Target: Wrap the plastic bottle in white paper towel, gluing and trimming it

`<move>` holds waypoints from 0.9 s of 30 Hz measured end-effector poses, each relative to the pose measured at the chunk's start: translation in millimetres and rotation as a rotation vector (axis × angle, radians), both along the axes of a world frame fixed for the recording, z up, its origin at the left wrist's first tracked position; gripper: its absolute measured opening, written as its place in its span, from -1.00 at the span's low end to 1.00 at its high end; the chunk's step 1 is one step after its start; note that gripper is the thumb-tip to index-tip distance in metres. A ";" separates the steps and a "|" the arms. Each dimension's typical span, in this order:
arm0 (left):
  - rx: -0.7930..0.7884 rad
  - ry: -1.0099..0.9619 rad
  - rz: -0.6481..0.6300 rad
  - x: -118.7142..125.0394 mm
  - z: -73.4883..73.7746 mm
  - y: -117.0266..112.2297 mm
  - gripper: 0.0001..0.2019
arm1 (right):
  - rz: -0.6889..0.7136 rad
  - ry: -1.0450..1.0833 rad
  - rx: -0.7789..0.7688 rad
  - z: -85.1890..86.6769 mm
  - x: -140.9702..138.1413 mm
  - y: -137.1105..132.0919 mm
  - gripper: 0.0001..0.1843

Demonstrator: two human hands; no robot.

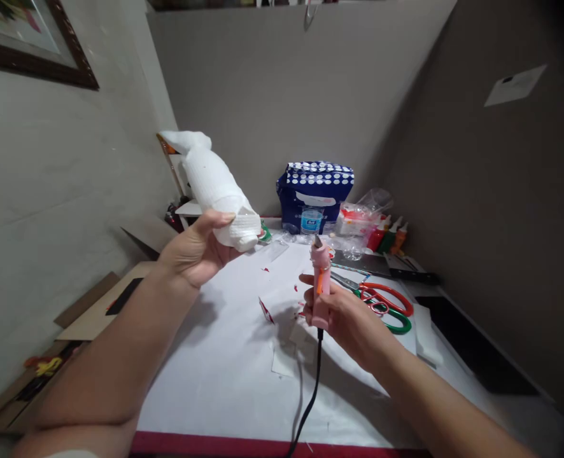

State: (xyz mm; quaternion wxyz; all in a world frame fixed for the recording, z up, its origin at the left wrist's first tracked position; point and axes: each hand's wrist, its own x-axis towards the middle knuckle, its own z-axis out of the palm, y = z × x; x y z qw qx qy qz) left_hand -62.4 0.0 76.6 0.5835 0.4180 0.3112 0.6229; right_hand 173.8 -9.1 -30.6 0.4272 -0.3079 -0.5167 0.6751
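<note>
My left hand (203, 254) is closed around the lower end of a white, textured, wrapped form (215, 175), raised above the table. The form is long and rounded, pinched near its upper end into a pointed tip that leans left. I cannot make out what is inside it. In my right hand (334, 308) is a pink corded hot glue gun (321, 283), held upright with its metal tip at the top. A black cord (316, 375) runs from its base toward the table's front edge. The two held things are apart.
Scissors with red handles (391, 294) and green handles (399, 321) lie right of my right hand. Small red and white scraps (266, 310) are on the white tabletop (191, 394). Behind stand a blue bag (316, 200) and several colored bottles (387, 236). Cardboard (105, 296) lies left.
</note>
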 end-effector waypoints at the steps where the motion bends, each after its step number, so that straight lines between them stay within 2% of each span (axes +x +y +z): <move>1: -0.009 -0.012 0.010 2.6 -0.9 0.8 -0.74 | -0.003 0.034 0.002 1.3 1.2 -1.9 -0.58; 8: -0.165 -0.017 0.063 22.5 -9.8 -0.9 -0.63 | -0.096 0.316 0.083 5.2 5.4 -16.8 -0.79; 13: -0.217 0.053 0.011 38.0 -17.8 -6.1 -0.68 | -0.260 0.373 0.226 9.5 7.8 -15.5 -0.79; 16: -0.242 0.080 -0.028 46.5 -22.4 -10.6 -0.65 | -0.167 0.411 0.106 12.5 11.5 -14.5 -0.92; 18: -0.264 0.090 -0.063 51.6 -25.7 -14.1 -0.62 | -0.065 0.439 0.033 15.0 12.9 -16.0 -0.82; 20: -0.259 0.093 -0.118 56.1 -29.0 -17.6 -0.65 | -0.064 0.432 0.027 17.2 12.1 -18.9 -0.77; 25: -0.205 0.141 -0.159 65.6 -36.6 -24.7 -0.69 | -0.332 0.302 0.072 13.5 3.9 -26.8 -0.79; 27: -0.208 0.160 -0.162 69.0 -39.5 -26.6 -0.66 | -0.393 0.227 0.115 9.3 1.8 -29.7 -0.82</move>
